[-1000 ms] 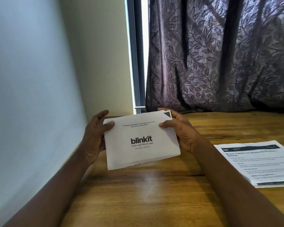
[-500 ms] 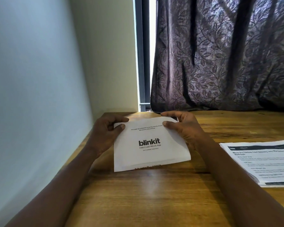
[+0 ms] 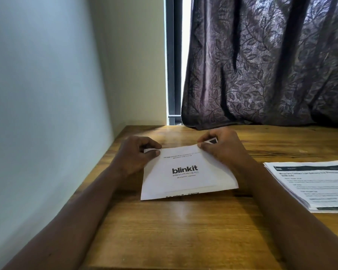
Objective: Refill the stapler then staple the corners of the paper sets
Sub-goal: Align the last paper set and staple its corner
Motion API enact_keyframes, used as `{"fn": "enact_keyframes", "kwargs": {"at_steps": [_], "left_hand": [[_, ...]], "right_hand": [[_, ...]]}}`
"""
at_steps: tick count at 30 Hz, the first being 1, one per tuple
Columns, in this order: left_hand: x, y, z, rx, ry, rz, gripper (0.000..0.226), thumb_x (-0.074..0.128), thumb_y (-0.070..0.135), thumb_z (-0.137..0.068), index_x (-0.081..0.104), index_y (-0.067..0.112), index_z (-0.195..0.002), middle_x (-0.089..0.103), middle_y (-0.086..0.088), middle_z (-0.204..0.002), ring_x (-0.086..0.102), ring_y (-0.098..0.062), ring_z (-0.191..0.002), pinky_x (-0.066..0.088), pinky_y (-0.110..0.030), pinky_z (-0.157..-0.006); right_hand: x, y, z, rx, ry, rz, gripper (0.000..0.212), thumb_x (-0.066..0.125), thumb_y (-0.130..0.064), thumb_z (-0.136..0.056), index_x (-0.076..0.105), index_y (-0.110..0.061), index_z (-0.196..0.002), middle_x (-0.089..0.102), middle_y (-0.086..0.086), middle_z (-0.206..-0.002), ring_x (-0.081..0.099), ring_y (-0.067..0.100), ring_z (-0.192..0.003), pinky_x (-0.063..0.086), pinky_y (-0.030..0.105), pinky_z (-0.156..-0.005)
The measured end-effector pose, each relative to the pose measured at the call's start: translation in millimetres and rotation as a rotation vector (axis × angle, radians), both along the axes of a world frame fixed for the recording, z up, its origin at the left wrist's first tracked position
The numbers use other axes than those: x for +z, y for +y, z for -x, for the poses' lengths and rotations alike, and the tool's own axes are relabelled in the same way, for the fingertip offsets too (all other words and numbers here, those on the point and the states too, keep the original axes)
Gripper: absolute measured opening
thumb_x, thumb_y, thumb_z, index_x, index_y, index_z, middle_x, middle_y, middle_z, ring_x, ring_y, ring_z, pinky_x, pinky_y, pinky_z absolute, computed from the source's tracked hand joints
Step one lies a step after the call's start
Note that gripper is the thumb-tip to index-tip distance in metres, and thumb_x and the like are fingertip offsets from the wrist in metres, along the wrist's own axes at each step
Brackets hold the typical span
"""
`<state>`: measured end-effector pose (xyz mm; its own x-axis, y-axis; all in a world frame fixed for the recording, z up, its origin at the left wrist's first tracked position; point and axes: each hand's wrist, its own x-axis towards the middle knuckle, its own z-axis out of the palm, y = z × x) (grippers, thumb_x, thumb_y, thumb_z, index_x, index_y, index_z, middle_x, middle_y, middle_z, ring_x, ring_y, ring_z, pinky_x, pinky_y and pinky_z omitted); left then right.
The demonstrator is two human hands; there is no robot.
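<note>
Two bare hands hold one paper set (image 3: 185, 172) over the wooden table (image 3: 183, 234), a white sheet folded or stacked with "blinkit" printed in bold black at its middle. The left hand (image 3: 137, 154) pinches the sheet's ten o'clock corner, thumb pressed on top and the other fingers curled round behind. The right hand (image 3: 220, 149) pinches the one o'clock corner the same way, with a small dark triangle mark on the paper showing just beside its fingertips. The far edge of the set is lifted a little in the hands, while the near edge sits low at the tabletop. I cannot tell whether it quite touches. A lower sheet peeps out along that near edge with a line of black print, blurred. At three o'clock from this set, well apart from it, a second stack of printed pages (image 3: 310, 186) lies flat on the table, a dark banner across its top. At twelve o'clock a purple leaf-patterned curtain (image 3: 271, 61) hangs down to the table's far edge, with a dark window frame (image 3: 172, 59) just beside it and a pale wall (image 3: 37, 94) running along nine o'clock.
</note>
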<state>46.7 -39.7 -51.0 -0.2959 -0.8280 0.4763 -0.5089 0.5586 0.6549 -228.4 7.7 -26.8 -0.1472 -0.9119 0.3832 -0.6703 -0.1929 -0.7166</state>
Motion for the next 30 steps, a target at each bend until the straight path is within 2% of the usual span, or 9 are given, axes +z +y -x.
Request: {"fn": "enact_keyframes", "kwargs": {"at_steps": [2, 3, 7, 10, 14, 17, 22, 25, 30], "left_hand": [[-1.7, -1.2, -0.5, 0.014, -0.105, 0.030, 0.016, 0.081, 0.018, -0.086, 0.082, 0.027, -0.100, 0.077, 0.016, -0.094, 0.064, 0.008, -0.077, 0.045, -0.016, -0.071], [-2.1, -1.6, -0.3, 0.015, -0.131, 0.037, 0.017, 0.082, 0.019, -0.086, 0.082, 0.029, -0.099, 0.076, 0.020, -0.092, 0.062, 0.011, -0.074, 0.042, -0.013, -0.070], [-1.8, -1.4, 1.9, 0.010, -0.187, 0.022, 0.018, 0.081, 0.021, -0.087, 0.081, 0.029, -0.103, 0.077, 0.015, -0.103, 0.066, 0.000, -0.085, 0.052, -0.026, -0.083], [-2.5, -0.4, 2.2, 0.010, -0.240, 0.034, 0.020, 0.080, 0.019, -0.087, 0.081, 0.026, -0.106, 0.078, 0.011, -0.109, 0.069, -0.006, -0.096, 0.053, -0.028, -0.088], [-7.0, -0.6, 1.7, 0.025, -0.278, 0.069, 0.020, 0.081, 0.018, -0.087, 0.080, 0.026, -0.105, 0.078, 0.010, -0.108, 0.068, -0.005, -0.092, 0.044, -0.016, -0.078], [-6.5, 1.2, -0.6, 0.042, -0.328, 0.095, 0.018, 0.079, 0.022, -0.087, 0.080, 0.028, -0.104, 0.077, 0.013, -0.106, 0.065, -0.003, -0.089, 0.047, -0.021, -0.076], [-3.5, 7.4, -4.9, 0.131, -0.395, 0.163, 0.012, 0.078, 0.028, -0.084, 0.079, 0.034, -0.094, 0.065, 0.023, -0.079, 0.058, 0.000, -0.073, 0.040, -0.022, -0.063], [-0.8, 10.4, -8.0, 0.270, -0.399, 0.247, 0.009, 0.076, 0.035, -0.086, 0.076, 0.034, -0.094, 0.067, 0.020, -0.084, 0.061, -0.008, -0.079, 0.036, -0.020, -0.059], [0.8, 8.6, -15.0, 0.369, -0.283, 0.212, 0.025, 0.077, 0.042, -0.087, 0.072, 0.028, -0.107, 0.071, 0.008, -0.108, 0.065, -0.017, -0.096, 0.054, -0.043, -0.087]], "right_hand": [[-2.2, 5.4, -9.7, -0.104, 0.471, 0.049, 0.006, 0.074, -0.034, -0.086, 0.072, -0.034, -0.092, 0.070, -0.014, -0.100, 0.062, 0.011, -0.099, 0.048, 0.038, -0.092], [-5.9, 7.4, -17.4, -0.121, 0.593, 0.094, 0.012, 0.071, -0.038, -0.087, 0.071, -0.035, -0.099, 0.067, -0.013, -0.106, 0.059, 0.012, -0.103, 0.045, 0.039, -0.095], [-27.1, 17.4, -44.1, 0.116, 0.429, 0.065, 0.027, 0.066, -0.047, -0.090, 0.066, -0.034, -0.113, 0.061, -0.007, -0.121, 0.053, 0.013, -0.113, 0.046, 0.042, -0.097], [-38.4, 20.4, -48.1, 0.219, 0.493, -0.028, 0.041, 0.062, -0.054, -0.091, 0.061, -0.033, -0.126, 0.054, -0.007, -0.136, 0.046, 0.013, -0.127, 0.040, 0.033, -0.102], [-42.5, 17.8, -50.4, 0.231, 0.540, -0.074, 0.052, 0.056, -0.055, -0.095, 0.055, -0.027, -0.139, 0.050, -0.005, -0.144, 0.043, 0.015, -0.132, 0.033, 0.028, -0.102], [-43.3, 17.9, -52.8, 0.263, 0.549, -0.116, 0.053, 0.051, -0.052, -0.098, 0.054, -0.023, -0.142, 0.050, -0.003, -0.148, 0.042, 0.018, -0.136, 0.036, 0.040, -0.113], [-42.9, 20.2, -53.6, 0.261, 0.551, -0.144, 0.055, 0.047, -0.053, -0.100, 0.047, -0.024, -0.148, 0.041, -0.007, -0.156, 0.035, 0.017, -0.143, 0.032, 0.039, -0.117], [-42.9, 20.7, -54.6, 0.257, 0.607, -0.121, 0.056, 0.045, -0.053, -0.100, 0.047, -0.024, -0.148, 0.042, -0.005, -0.155, 0.035, 0.019, -0.141, 0.031, 0.042, -0.117], [-42.9, 20.7, -56.9, 0.226, 0.692, -0.049, 0.054, 0.043, -0.051, -0.101, 0.048, -0.023, -0.146, 0.046, -0.003, -0.147, 0.039, 0.019, -0.134, 0.032, 0.039, -0.114]]}}
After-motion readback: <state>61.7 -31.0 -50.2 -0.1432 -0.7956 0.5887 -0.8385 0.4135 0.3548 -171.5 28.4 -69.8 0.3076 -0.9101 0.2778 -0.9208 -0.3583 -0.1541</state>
